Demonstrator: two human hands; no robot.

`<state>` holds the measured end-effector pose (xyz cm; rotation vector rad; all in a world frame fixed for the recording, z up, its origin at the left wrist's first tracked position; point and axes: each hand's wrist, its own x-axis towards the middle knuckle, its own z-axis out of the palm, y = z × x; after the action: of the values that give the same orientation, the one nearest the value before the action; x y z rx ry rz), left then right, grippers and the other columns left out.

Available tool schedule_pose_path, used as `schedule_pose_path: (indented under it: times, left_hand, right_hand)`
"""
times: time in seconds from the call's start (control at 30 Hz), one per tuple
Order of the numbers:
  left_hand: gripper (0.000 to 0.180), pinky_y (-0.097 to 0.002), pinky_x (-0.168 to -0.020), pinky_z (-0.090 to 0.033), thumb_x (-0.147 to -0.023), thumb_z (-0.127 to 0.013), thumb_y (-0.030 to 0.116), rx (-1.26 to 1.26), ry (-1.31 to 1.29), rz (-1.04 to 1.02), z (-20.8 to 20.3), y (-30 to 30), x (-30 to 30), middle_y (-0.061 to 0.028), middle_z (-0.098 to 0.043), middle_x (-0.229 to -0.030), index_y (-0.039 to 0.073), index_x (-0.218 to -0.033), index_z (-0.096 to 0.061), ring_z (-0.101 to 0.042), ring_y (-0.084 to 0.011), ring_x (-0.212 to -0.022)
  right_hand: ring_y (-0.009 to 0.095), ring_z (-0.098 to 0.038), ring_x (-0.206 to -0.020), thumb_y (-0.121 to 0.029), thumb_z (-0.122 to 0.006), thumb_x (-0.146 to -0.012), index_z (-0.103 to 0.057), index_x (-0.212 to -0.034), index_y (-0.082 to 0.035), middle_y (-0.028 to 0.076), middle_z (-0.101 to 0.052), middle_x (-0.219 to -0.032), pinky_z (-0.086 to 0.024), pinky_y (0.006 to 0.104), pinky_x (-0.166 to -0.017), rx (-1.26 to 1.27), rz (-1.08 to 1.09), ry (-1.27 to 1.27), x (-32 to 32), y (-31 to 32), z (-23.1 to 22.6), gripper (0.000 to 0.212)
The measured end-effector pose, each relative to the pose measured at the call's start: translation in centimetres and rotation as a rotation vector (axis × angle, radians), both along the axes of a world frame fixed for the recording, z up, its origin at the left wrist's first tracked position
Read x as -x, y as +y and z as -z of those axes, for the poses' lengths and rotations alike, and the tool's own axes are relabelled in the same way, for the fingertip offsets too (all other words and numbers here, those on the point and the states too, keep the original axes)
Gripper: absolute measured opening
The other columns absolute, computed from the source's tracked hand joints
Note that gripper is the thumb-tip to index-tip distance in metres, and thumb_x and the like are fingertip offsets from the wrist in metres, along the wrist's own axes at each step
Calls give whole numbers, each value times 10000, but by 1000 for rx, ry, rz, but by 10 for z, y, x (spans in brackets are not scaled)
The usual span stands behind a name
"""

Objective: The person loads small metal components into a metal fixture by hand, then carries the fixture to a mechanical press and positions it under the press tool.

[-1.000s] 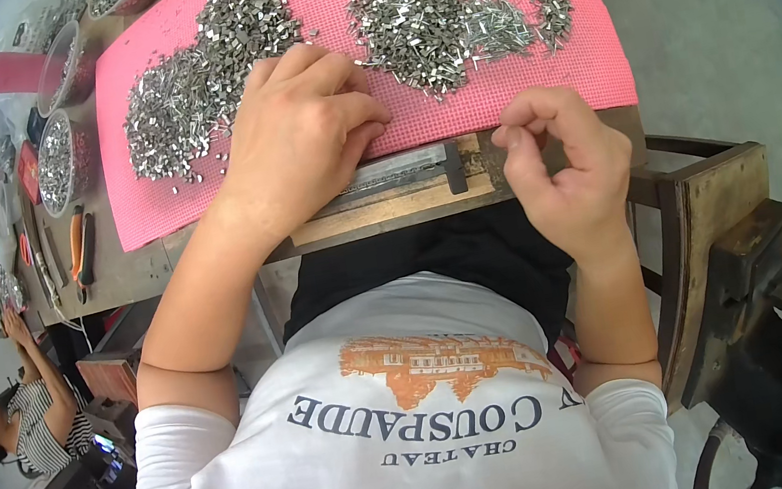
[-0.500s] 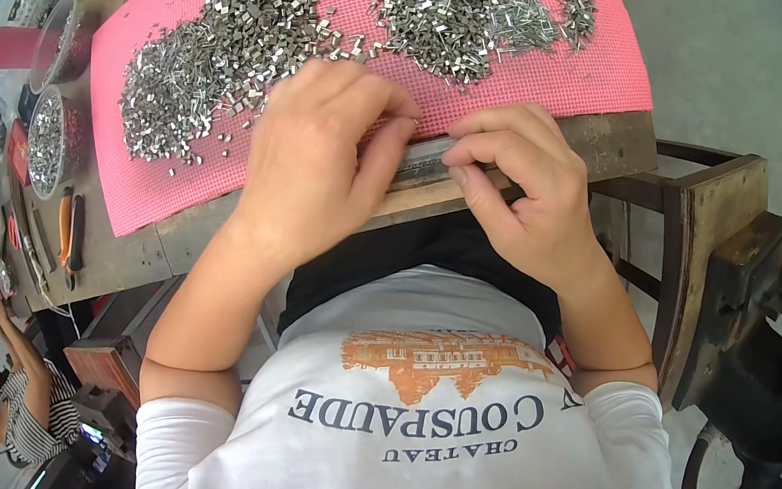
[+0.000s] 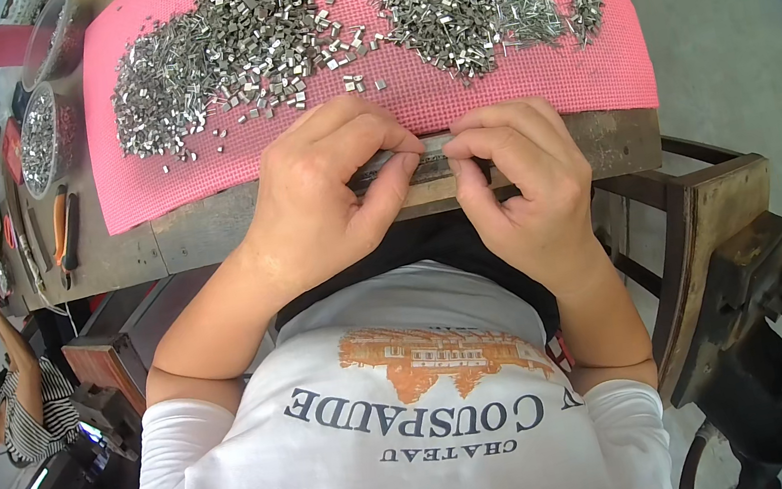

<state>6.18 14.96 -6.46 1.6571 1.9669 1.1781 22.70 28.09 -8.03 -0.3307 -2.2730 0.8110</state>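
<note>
My left hand [image 3: 327, 188] is closed in a pinch, thumb against forefinger, at a narrow grey metal strip [image 3: 434, 148] along the bench's front edge. Whatever sits between those fingertips is too small to make out. Facing it, a short gap away, my right hand [image 3: 529, 183] also pinches at the strip, and its fingers hide what they hold. Beyond my hands, small metal pieces lie in a left heap [image 3: 263, 31] and a right heap [image 3: 442, 9] on a pink mesh mat [image 3: 491, 98]. Thin silvery pins [image 3: 529, 19] lie beside the right heap.
Clear tubs of small metal parts [image 3: 42, 140] stand left of the mat. Near them lie orange-and-black handled pliers [image 3: 66, 237]. A wooden stand [image 3: 713, 237] with a dark machine [image 3: 744, 303] is at the right. Another person [image 3: 25, 400] sits at far left.
My left hand has come down from the mat's edge to the metal strip, near my right hand. Some loose pieces on the mat now show where it was.
</note>
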Motion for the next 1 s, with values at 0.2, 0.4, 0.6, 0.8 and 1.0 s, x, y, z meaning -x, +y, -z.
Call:
schedule_pose_path:
  times: [0.2, 0.4, 0.6, 0.8, 1.0]
  left_hand:
    - [134, -379, -690, -544, -790, -762, 22, -82, 81, -25, 5, 1, -2, -74, -691, -886, 72, -911, -731, -669, -287, -800]
    - [150, -363, -686, -538, -765, -776, 28, -128, 227, -33, 6, 2, -4, -39, -698, -891, 92, -894, -733, -658, -256, -767]
    - [197, -353, -658, -509, -754, -789, 2, -149, 401, -9, 4, -1, -7, -71, -717, -921, 72, -929, -731, -664, -254, -758]
    - [263, -349, -663, -508, -735, -822, 34, -114, 542, 15, -3, -2, -12, -62, -719, -932, 74, -982, -739, -663, -245, -748]
    - [537, -349, -688, -519, -704, -873, 70, -16, 378, 4, -8, -12, -5, -63, -730, -961, 72, -1228, -758, -663, -238, -787]
  right_hand:
    - [289, -650, -862, 80, -751, -676, -715, -902, -21, 80, -679, -938, -559, 392, -724, -98, 8, -16, 1, -4, -5, 250]
    - [282, -654, -882, 72, -772, -699, -740, -936, -17, 76, -687, -949, -563, 392, -736, -26, -8, -39, -2, -3, -6, 254]
    - [284, -654, -901, 71, -779, -721, -744, -942, -18, 79, -692, -968, -561, 389, -758, 37, 0, -24, -2, -5, -4, 241]
    - [298, -654, -924, 77, -781, -720, -741, -1017, -24, 91, -694, -1012, -560, 397, -785, 58, -28, -50, -5, -2, -4, 316]
    - [325, -657, -985, 72, -798, -703, -715, -1196, -40, 113, -678, -1131, -561, 413, -846, 109, -47, -146, -15, 0, -7, 513]
